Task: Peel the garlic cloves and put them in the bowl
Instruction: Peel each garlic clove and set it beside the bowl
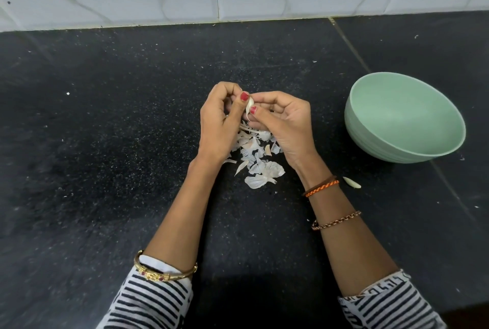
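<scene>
Small white garlic clove (249,107) pinched between left hand (221,127) and right hand (284,127) above black speckled stone table (105,143), heap of papery white skins (258,162) beneath, pale green round bowl (404,117) well right, loose pale clove (352,182) beside right wrist.

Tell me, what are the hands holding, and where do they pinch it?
A garlic clove. The left hand and right hand both pinch it between thumb and fingertips, one on each side, above the pile of peels.
</scene>
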